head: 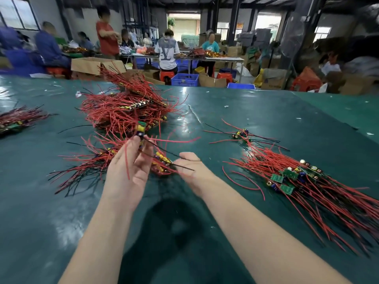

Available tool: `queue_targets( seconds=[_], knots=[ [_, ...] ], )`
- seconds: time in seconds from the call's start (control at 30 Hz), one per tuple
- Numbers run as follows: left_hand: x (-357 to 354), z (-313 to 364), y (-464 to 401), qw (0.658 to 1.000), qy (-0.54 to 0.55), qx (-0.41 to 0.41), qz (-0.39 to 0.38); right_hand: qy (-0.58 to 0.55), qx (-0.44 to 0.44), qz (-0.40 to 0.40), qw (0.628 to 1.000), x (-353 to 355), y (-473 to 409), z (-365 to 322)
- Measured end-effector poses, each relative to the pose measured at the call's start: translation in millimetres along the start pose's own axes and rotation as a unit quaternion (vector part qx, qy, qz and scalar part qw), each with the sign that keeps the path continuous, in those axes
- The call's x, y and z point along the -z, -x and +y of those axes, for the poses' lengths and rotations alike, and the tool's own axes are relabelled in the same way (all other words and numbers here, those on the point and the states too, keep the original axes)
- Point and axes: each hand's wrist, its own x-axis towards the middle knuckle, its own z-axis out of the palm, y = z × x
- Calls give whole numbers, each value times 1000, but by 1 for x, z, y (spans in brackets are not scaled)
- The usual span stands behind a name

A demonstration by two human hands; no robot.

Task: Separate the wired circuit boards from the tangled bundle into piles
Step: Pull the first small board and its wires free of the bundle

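A big tangled bundle of red-wired circuit boards lies on the green table ahead of me. My left hand is raised, its fingertips pinching a small board with a blue capacitor and trailing red and black wires. My right hand is curled round the black wires that run from that board. Below my hands lies a small heap of boards with wires fanning to the left. A sorted pile of green boards with red wires lies at the right.
The green table stretches far ahead. One stray wired board lies right of centre. Another pile sits at the left edge. Beyond the table are cardboard boxes, blue crates and several people at other tables.
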Motion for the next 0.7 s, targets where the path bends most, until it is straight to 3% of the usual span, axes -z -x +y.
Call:
queue_targets(
  seconds=[0.2, 0.27, 0.33, 0.4, 0.7],
  knots=[
    [-4, -22, 13, 973, -191, 74, -108, 106, 192, 170, 961, 63, 23, 6],
    [-4, -30, 19, 947, -267, 102, -145, 65, 219, 109, 967, 84, 40, 12],
    [-5, -37, 24, 932, -303, 120, -162, -37, 188, -16, 981, 95, 57, 16],
    [-5, -44, 28, 926, -306, 137, -173, -87, 155, -83, 981, 100, 64, 27],
    [-4, -52, 32, 899, -321, 209, -214, -170, 120, -54, 977, 103, 69, 47]
  ],
)
